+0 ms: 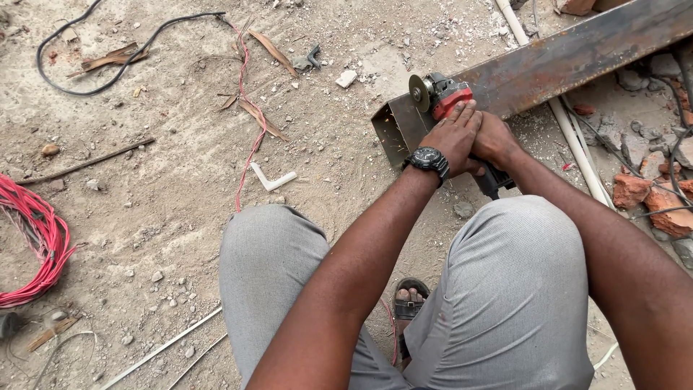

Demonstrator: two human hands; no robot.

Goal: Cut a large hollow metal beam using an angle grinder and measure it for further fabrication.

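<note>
Grey-trousered knees fill the foreground, a sandalled foot between them. Both hands, left hand with a black wristwatch and right hand, clench a red angle grinder at one o'clock, its disc against the rusty steel channel. Red wire coils at nine o'clock on the dirt ground.

One head-worn view — looking steeply down, close (over the knees) — at dusty ground.
</note>
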